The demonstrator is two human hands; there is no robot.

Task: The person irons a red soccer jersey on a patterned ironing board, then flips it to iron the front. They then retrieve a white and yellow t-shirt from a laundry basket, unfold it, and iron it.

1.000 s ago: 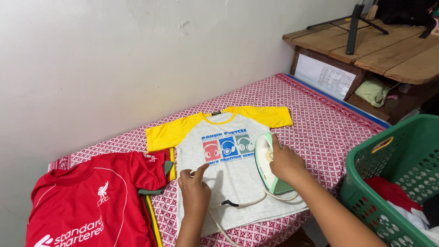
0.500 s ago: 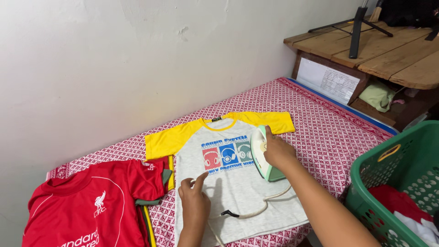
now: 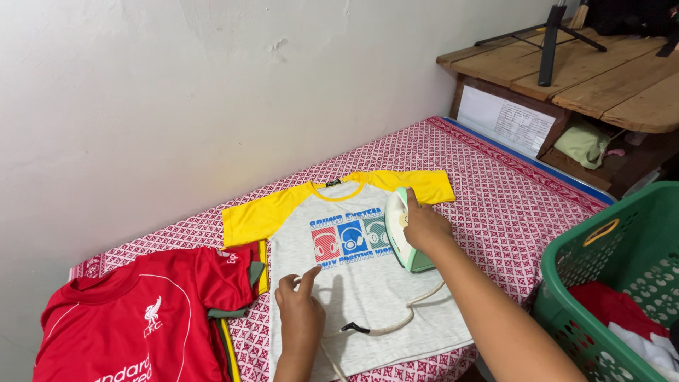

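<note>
A: Item one, centre of frame?

B: Grey T-shirt (image 3: 368, 283) with yellow sleeves and a blue, red and green print, laid flat, front up, on a bed covered by a red-and-white patterned cloth (image 3: 495, 184).

A: Item two?

B: Pale green iron (image 3: 402, 232), resting on the shirt's chest at the right edge of the print. Right hand (image 3: 423, 228) on top of it, fingers wrapped shut around the handle. Its cream cord (image 3: 396, 322) trails across the shirt's lower half.

A: Left hand?

B: Left hand (image 3: 300, 308), lower centre, fingers loosely curled, thumb raised, holding the cord against the shirt front.

A: Surroundings?

B: Red jersey (image 3: 141, 318), lower left, flat on the same cloth, its sleeve touching the grey shirt's side. Green laundry basket (image 3: 608, 269), lower right, holding red and white clothing. Wooden desk (image 3: 601, 71), upper right, bearing a black tripod (image 3: 550, 35).
</note>
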